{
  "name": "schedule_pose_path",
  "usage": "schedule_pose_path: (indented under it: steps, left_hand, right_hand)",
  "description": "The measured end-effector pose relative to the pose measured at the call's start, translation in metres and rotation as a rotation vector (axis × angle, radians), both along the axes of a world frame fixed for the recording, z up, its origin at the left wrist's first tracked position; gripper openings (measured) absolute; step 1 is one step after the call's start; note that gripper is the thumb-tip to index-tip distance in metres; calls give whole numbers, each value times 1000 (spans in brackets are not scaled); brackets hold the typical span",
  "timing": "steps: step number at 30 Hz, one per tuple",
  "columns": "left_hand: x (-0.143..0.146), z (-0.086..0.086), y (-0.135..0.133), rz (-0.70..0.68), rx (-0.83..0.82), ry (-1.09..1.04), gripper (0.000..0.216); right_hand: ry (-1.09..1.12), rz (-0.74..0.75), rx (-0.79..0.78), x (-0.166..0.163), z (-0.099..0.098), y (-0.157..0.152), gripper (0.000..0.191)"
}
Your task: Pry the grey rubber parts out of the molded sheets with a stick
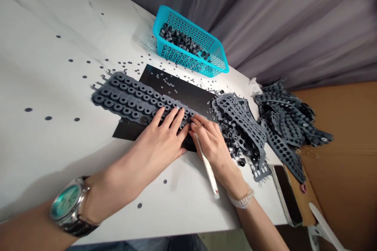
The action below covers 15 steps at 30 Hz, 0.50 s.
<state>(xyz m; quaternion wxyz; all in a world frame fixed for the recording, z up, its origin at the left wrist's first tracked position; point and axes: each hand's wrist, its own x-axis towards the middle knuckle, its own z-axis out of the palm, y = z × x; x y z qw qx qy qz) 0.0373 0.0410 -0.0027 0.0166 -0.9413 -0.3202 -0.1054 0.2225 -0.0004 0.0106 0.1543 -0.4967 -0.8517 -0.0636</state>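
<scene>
A grey rubber sheet of moulded ring-shaped parts [129, 96] lies at a slant across a black mat [179, 86]. My left hand [160, 141] presses on its right part, fingers spread and lying flat. Close beside it, my right hand [212, 143] is closed around a slim white pen-like tool [210, 172]. The tool's tip is hidden under my fingers at the sheet's right end. Loose black rubber rings [231, 135] are heaped just right of my right hand.
A turquoise basket [191, 60] with black rubber pieces stands behind the mat. Punched grey sheets [240, 115] lie to the right, with a bigger pile [282, 111] beyond. A phone [287, 194] rests near the right edge. Small dark discs [70, 60] are scattered over the white table [38, 157].
</scene>
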Motion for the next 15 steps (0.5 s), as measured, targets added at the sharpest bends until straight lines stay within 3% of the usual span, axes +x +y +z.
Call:
schedule_pose_path:
  steps: [4,11,15]
  left_hand:
    - [0,-1,1,-9,-4,-9,59]
    - [0,4,1,-8,3,14,56]
    - [1,13,-1,18,-7,57,55]
  right_hand:
    - [50,-69,15,-6,-1,1,19]
    - [257,-461,197,14,8,1,13]
    - [280,-440,143,30,9,0,8]
